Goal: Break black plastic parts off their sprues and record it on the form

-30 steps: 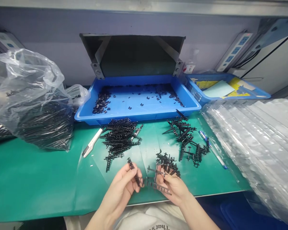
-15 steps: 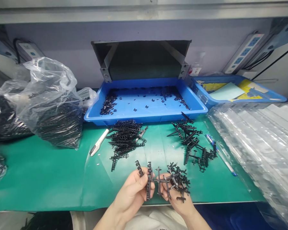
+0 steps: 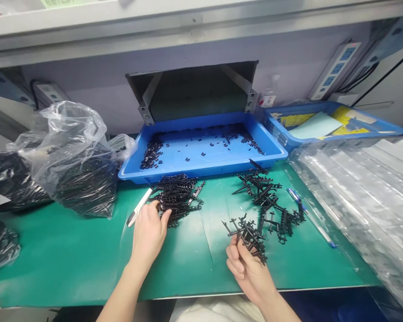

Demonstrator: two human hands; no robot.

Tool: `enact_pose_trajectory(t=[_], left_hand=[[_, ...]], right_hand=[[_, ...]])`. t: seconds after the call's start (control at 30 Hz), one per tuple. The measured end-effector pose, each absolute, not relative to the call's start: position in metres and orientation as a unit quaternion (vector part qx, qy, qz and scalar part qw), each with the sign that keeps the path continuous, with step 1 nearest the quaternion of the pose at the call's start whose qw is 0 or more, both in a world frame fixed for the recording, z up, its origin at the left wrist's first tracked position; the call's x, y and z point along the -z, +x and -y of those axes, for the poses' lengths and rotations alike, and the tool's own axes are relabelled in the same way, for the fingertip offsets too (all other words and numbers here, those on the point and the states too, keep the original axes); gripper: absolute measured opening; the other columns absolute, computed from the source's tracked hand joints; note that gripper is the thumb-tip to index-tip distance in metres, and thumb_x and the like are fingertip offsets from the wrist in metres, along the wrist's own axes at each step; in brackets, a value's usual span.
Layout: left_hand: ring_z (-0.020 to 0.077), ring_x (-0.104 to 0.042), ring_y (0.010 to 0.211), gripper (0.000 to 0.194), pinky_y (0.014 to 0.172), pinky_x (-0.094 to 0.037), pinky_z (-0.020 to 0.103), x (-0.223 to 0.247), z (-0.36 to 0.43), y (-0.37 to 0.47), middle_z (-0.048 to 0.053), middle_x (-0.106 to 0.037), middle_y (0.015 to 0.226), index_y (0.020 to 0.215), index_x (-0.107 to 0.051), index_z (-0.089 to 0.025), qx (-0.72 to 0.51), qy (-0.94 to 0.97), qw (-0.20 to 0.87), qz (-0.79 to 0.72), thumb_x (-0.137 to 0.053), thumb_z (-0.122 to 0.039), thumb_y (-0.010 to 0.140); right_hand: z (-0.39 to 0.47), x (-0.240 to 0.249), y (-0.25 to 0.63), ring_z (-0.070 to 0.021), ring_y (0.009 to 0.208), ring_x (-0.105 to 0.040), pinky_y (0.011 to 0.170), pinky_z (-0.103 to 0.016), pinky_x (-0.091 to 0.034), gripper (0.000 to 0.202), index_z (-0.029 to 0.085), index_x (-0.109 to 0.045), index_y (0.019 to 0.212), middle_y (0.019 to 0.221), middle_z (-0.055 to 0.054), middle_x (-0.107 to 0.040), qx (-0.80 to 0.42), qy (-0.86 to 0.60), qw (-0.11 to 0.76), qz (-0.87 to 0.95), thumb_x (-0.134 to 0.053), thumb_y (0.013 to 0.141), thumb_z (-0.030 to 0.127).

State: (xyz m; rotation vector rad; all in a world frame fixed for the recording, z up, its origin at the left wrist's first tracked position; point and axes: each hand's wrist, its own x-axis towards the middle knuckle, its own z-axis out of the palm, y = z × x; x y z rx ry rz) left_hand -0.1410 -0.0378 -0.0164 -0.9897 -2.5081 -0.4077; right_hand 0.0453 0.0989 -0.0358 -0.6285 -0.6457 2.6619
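Observation:
My left hand (image 3: 150,230) reaches onto the near left side of a pile of black toothed plastic strips (image 3: 177,192); its fingertips are partly hidden among the strips, so its grip is unclear. My right hand (image 3: 250,268) is closed around a cluster of black branched plastic pieces (image 3: 250,232), held low over the green mat. Behind that cluster lies a second loose pile of black pieces (image 3: 265,192). A white cutter (image 3: 139,207) lies just left of the strips, close to my left hand.
A blue tray (image 3: 204,170) with small black bits stands behind the piles. Filled clear bags (image 3: 80,174) are at left. A pen (image 3: 312,218), clear plastic trays (image 3: 356,188) and a blue basket (image 3: 289,141) are at right. A metal beam (image 3: 188,40) crosses above.
My left hand has moved from beside my right hand, up and left to the strip pile. My right hand keeps the cluster and is now apart from it. The view has tilted slightly.

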Motion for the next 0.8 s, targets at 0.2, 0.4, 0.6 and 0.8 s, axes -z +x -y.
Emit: enact_pose_trajectory(t=[0.2, 0.4, 0.6, 0.8], left_hand=[[0.0262, -0.046, 0.076, 0.044, 0.063, -0.04, 0.037, 0.027, 0.045, -0.123, 0.013, -0.046, 0.082, 0.099, -0.048, -0.007, 0.011, -0.427, 0.272, 0.863, -0.022, -0.041, 0.088], [0.0308, -0.044, 0.096, 0.045, 0.074, -0.037, 0.042, 0.034, 0.046, -0.114, 0.015, -0.047, 0.093, 0.099, -0.051, -0.009, -0.016, -0.418, 0.275, 0.866, -0.021, -0.04, 0.088], [0.0322, -0.043, 0.1, 0.043, 0.075, -0.037, 0.044, 0.032, 0.047, -0.11, 0.017, -0.046, 0.096, 0.103, -0.049, -0.008, 0.03, -0.4, 0.259, 0.879, -0.026, -0.04, 0.087], [0.0324, -0.037, 0.11, 0.034, 0.084, -0.034, 0.046, 0.04, 0.058, -0.094, 0.017, -0.045, 0.104, 0.105, -0.047, -0.011, 0.13, -0.376, 0.224, 0.89, -0.035, -0.035, 0.086]], right_hand=[[-0.099, 0.038, 0.047, -0.0003, 0.038, -0.026, 0.035, -0.012, -0.023, 0.023, 0.017, -0.061, 0.074, 0.059, 0.003, -0.047, -0.942, -0.172, 0.159, 0.241, -0.068, 0.072, 0.039], [-0.096, 0.039, 0.046, -0.0013, 0.038, -0.027, 0.036, -0.014, -0.023, 0.025, 0.018, -0.059, 0.075, 0.058, 0.004, -0.047, -0.931, -0.156, 0.174, 0.281, -0.064, 0.075, 0.042], [-0.09, 0.044, 0.047, -0.0049, 0.039, -0.032, 0.036, -0.018, -0.026, 0.033, 0.016, -0.053, 0.072, 0.055, 0.003, -0.046, -0.856, -0.187, 0.223, 0.426, -0.055, 0.079, 0.048], [-0.082, 0.004, 0.024, -0.0086, 0.043, -0.04, 0.042, -0.021, -0.036, 0.038, 0.018, -0.049, 0.066, 0.054, 0.003, -0.047, -0.724, -0.184, 0.257, 0.614, -0.042, 0.085, 0.051]])
